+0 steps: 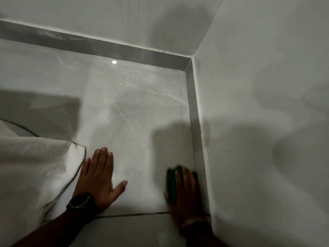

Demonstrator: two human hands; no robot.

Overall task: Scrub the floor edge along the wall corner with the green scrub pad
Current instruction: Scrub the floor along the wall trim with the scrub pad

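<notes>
My right hand (pixel 187 193) presses a green scrub pad (pixel 171 182) flat on the pale marble floor, right beside the grey skirting strip (pixel 193 107) of the right wall. The hand is blurred and covers most of the pad; only its left and top edges show. My left hand (pixel 99 177) lies flat on the floor tile with fingers spread, holding nothing, a dark watch on its wrist. The wall corner (pixel 190 58) sits farther ahead, where the two skirting strips meet.
A white towel or cloth (pixel 35 168) lies bunched on the floor just left of my left hand. A grout line (pixel 133 214) crosses the floor beneath both wrists. White walls close off the far side and the right side.
</notes>
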